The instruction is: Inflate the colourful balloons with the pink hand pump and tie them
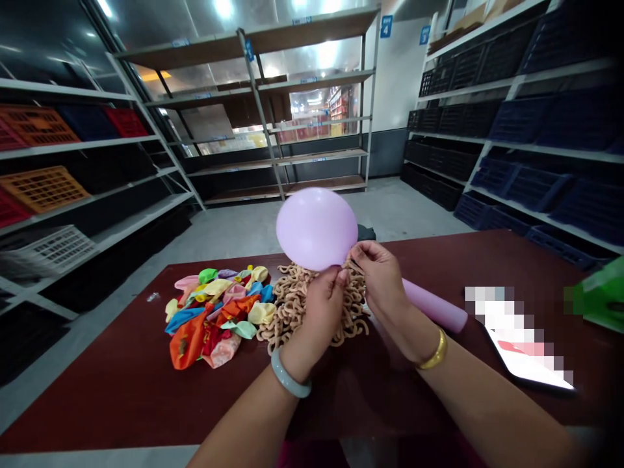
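Note:
An inflated light purple balloon [316, 227] is held over the table, its neck end turned down towards my fingers. My left hand [325, 302] is closed, thumb and finger pinching the balloon at its lower edge. My right hand [379, 270] also pinches at the balloon's lower right side; the bit between its fingertips is mostly hidden. Beneath the hands lies a heap of tan, curly cord-like pieces [287, 315]. Left of it is a pile of limp, colourful balloons [214, 312]. A purple tube [436, 305] lies beyond my right wrist, partly covered by it.
The dark red table [121, 383] bears a phone with a bright screen [531, 357] and a green object [604, 296] at the right. A small clear scrap [153, 297] lies at the left. Shelves with crates [43, 188] stand around, with a metal rack [312, 156] ahead.

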Motion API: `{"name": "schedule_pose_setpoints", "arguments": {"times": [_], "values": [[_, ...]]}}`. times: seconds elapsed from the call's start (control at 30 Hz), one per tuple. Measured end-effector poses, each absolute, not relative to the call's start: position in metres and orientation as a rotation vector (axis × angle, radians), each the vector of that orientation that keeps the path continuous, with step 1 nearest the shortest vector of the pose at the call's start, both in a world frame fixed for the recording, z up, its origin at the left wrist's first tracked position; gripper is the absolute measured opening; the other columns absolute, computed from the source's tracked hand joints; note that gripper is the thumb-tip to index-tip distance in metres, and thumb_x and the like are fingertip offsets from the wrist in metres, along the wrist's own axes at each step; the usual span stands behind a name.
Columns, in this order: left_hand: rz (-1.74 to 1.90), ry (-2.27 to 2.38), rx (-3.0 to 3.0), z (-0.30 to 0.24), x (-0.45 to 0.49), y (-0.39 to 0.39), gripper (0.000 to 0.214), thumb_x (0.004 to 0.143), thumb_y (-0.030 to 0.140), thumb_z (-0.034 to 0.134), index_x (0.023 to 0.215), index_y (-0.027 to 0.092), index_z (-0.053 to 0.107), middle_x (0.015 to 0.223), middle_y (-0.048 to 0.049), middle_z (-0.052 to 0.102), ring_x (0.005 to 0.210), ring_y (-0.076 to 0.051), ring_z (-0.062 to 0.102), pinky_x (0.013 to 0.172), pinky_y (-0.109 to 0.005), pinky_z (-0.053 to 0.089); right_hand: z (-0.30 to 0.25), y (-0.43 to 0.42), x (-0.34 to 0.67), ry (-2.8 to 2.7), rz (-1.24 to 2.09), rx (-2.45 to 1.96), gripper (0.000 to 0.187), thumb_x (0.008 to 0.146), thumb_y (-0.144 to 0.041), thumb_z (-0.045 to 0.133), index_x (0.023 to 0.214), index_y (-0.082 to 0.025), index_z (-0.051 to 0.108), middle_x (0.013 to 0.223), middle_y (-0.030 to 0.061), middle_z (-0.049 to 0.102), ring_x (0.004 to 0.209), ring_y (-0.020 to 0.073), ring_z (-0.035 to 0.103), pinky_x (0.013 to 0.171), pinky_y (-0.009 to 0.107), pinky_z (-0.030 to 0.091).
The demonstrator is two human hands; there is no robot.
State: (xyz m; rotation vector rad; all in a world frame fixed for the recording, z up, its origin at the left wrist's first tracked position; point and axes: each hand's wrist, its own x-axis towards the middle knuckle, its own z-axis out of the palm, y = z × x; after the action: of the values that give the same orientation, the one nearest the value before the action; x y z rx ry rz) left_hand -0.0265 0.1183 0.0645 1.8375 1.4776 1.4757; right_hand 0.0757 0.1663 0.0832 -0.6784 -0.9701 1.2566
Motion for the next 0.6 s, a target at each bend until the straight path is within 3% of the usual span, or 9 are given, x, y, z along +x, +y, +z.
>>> {"name": "schedule_pose_setpoints", "arguments": {"times": [0.2, 0.4, 0.6], "values": [[1.43, 1.397, 1.814, 0.067, -0.023, 0.118, 0.029, 0.093, 0.033, 0.042, 0.071, 0.018, 0.052, 0.069, -0.0001, 0.053, 0.068, -0.013, 0.048, 0.067, -0.025, 0.038, 0.084, 0.172, 0.081, -0.916, 1.286, -0.691, 0.019, 0.071, -0.033, 0.07, 0.069, -0.018, 0.057, 0.059, -0.0059, 0.052, 0.051, 0.0068, 0.043, 0.052, 0.021, 0.037], [1.534, 1.612, 1.791, 0.06, -0.036, 0.126, 0.03, 0.093, 0.034, 0.039, 0.073, 0.018, 0.054, 0.07, -0.002, 0.057, 0.066, -0.015, 0.052, 0.064, -0.026, 0.04, 0.072, 0.175, 0.073, -1.142, 1.383, -0.792, 0.028, 0.063, -0.04, 0.076, 0.072, -0.017, 0.064, 0.07, -0.0003, 0.064, 0.063, 0.0124, 0.056, 0.062, 0.025, 0.044], [1.264, 1.859, 2.109, 0.06, -0.04, 0.127, 0.023, 0.093, 0.026, 0.039, 0.09, 0.017, 0.06, 0.085, -0.01, 0.065, 0.078, -0.021, 0.059, 0.072, -0.032, 0.044, 0.061, 0.173, 0.061, -1.06, 1.566, -0.849, 0.036, 0.057, -0.042, 0.08, 0.077, -0.015, 0.067, 0.072, 0.0027, 0.067, 0.063, 0.0146, 0.058, 0.06, 0.028, 0.046]]}}
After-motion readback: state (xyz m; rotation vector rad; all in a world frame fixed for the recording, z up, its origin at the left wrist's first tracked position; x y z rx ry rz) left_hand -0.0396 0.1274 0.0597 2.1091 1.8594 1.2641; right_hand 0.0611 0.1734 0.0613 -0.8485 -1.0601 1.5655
